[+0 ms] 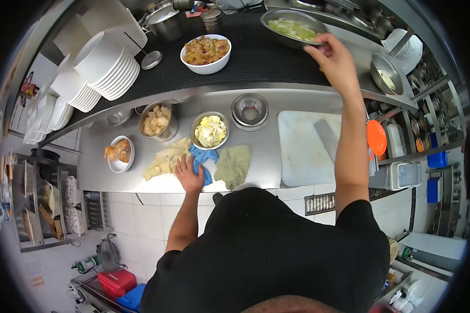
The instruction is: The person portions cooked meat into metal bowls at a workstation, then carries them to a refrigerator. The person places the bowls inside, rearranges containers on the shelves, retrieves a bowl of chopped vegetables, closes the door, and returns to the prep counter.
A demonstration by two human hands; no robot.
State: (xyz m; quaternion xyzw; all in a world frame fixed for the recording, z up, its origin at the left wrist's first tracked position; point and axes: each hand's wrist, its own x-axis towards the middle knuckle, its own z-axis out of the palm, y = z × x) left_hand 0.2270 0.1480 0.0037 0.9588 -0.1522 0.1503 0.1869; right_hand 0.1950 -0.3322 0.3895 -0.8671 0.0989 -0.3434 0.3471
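Up at the black shelf mat, my right hand [326, 52] grips the rim of a metal bowl [292, 39] that holds chopped pale green pieces. My left hand [189, 175] lies with its fingers spread on a yellow cloth [164, 159] and the edge of a blue cloth [206, 158] on the steel counter. Right of these is a green cloth [233, 166]. Behind the cloths stand a metal bowl of cut yellow-white leaves [210, 131] and a metal pot of pale chunks [156, 120]. A white bowl of orange-brown food [121, 152] sits at the left.
A knife [326, 136] lies on the white cutting board [303, 156]. Empty metal bowls [250, 109] stand near the shelf edge [235, 89]. On the shelf are a full white bowl [206, 67], stacked white dishes [107, 68] and another metal bowl [385, 74].
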